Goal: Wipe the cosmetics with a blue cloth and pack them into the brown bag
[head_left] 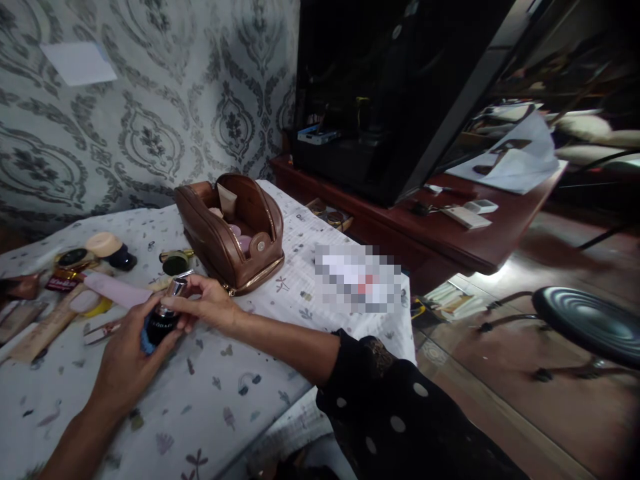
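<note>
A small black bottle [161, 325] with pale lettering and a silver cap [179, 285] is held over the table, tilted a little. My left hand [127, 347] wraps round its body, with a bit of blue cloth-like material [146, 337] showing between palm and bottle. From the other side, the thumb and fingers of my right hand [210, 305] close on the silver top. Just behind my hands stands an open brown cosmetic bag [207, 233], a beige tube [227, 200] and pink items inside it. A dark round jar [175, 264] lies close to the bag.
Tubes and other cosmetics lie at the left, among them a pink tube [117, 288], a beige tube [47, 327] and a beige-capped bottle [107, 247]. A patterned white cloth [240, 427] covers the table. A large black screen [370, 87] and a round stool [590, 323] are at the right.
</note>
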{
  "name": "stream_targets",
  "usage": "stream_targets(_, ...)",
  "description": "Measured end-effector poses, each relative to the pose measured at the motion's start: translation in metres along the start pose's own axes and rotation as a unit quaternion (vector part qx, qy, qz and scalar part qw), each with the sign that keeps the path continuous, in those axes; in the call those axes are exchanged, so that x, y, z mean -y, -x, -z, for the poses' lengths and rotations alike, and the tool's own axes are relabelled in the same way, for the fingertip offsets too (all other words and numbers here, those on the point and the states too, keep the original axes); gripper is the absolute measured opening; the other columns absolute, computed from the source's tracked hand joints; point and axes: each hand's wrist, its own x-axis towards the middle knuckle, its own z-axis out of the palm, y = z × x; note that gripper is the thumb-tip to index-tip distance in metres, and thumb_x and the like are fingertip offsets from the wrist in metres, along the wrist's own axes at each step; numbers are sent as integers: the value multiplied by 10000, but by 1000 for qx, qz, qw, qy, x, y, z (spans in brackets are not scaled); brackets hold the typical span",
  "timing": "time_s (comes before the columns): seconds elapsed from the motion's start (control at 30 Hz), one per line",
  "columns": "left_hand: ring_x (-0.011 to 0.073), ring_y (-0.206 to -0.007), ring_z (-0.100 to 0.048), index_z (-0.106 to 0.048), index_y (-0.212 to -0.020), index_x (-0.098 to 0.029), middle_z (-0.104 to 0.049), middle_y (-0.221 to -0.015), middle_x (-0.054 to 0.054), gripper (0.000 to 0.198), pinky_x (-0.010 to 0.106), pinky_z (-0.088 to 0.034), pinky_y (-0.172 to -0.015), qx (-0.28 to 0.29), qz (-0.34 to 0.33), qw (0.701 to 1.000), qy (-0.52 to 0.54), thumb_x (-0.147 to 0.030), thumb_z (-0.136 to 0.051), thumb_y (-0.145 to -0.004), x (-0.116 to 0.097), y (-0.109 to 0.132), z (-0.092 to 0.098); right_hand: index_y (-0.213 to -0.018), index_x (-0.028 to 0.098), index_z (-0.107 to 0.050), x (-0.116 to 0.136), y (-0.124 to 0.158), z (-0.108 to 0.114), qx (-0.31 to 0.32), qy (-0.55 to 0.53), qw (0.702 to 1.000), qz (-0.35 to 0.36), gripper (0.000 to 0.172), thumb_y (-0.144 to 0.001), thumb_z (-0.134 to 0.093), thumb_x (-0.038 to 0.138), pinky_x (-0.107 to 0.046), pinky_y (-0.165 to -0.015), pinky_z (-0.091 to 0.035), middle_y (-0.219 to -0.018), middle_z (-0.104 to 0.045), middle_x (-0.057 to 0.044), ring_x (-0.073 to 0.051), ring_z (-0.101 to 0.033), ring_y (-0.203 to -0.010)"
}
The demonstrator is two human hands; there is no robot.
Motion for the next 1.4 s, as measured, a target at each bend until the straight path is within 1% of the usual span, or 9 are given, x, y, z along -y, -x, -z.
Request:
stream_targets(0.1, 292, -1020, -698, -571, -1297, -212, -710, -1179, 105, 650, 409, -559, -888, -2, 27, 999, 25, -654, -559, -821, -2, 0, 2, -759, 185, -527, 0, -1, 0, -8, 16, 1000, -5, 486, -624, -872, 500, -170, -387, -422, -598, -574, 86, -51, -516, -412)
stream_targets(0.17, 282, -1051, -692, -593, -1282, -227, -710, -1210, 89, 646, 406, -547, -937, 6, 57, 997, 49, -665, -570, -807, -3, -1, 5, -808, 183, -559, 1, -2, 1, -13, 23, 1000, -4, 440, -668, -854, 477, -169, -384, -400, -595, -575, 86, -45, -486, -399)
stream_targets(0.37, 289, -1123, -671, -621, -1237, -199, -711, -1225, 101, 680, 421, -511, -1016, 51, 118, 984, 120, -683, -608, -760, -3, -4, 10, -874, 182, -604, 0, -4, 3, -6, 5, 1000, -3, 463, -634, -870, 474, -168, -399, -402, -599, -584, 83, -51, -492, -428)
stream_targets(0.57, 270, -1007, -709, -613, -1215, -208, -735, -1130, 83, 680, 367, -574, -866, 65, 155, 976, 135, -690, -629, -735, -3, -5, 11, -814, 174, -584, -2, -6, 5, -2, -13, 1000, 13, 484, -596, -890, 479, -162, -389, -402, -584, -596, 80, -50, -502, -409)
stream_targets(0.8, 263, -951, -708, -653, -1100, -187, -751, -1044, 84, 599, 377, -554, -879, 41, 118, 988, 94, -692, -563, -790, -2, -6, 11, -782, 190, -491, -3, -7, 4, -37, -27, 999, 18, 528, -586, -899, 463, -166, -358, -397, -629, -616, 84, -49, -506, -389)
stream_targets(1.03, 316, -965, -710, -574, -1249, -163, -719, -1136, 145, 763, 416, -571, -796, 9, 39, 999, 11, -756, -540, -770, 0, 0, -3, -770, 207, -446, -5, -6, 3, -36, -24, 999, 22, 679, -408, -933, 510, -169, -324, -395, -603, -576, 122, -53, -507, -367)
stream_targets(1.1, 315, -978, -708, -575, -1256, -170, -716, -1156, 143, 740, 420, -568, -811, 18, 47, 999, 19, -742, -535, -788, 0, 1, -3, -768, 206, -462, -5, -6, 3, -34, -21, 999, 31, 679, -398, -925, 538, -171, -312, -390, -590, -571, 123, -54, -495, -356)
stream_targets(1.23, 297, -1026, -693, -592, -1246, -196, -718, -1183, 105, 675, 410, -553, -879, 37, 84, 992, 84, -698, -571, -795, -3, 1, 3, -806, 194, -559, -5, -7, 3, -38, -11, 998, 40, 613, -467, -895, 579, -162, -314, -364, -589, -583, 108, -40, -468, -350)
stream_targets(1.4, 291, -1213, -614, -586, -1311, -202, -660, -1329, 83, 625, 439, -459, -1072, 52, 120, 981, 145, -625, -549, -853, -6, 2, 7, -824, 186, -610, -1, -7, 4, -39, -18, 999, 15, 563, -482, -922, 508, -164, -346, -356, -572, -585, 97, -44, -483, -390)
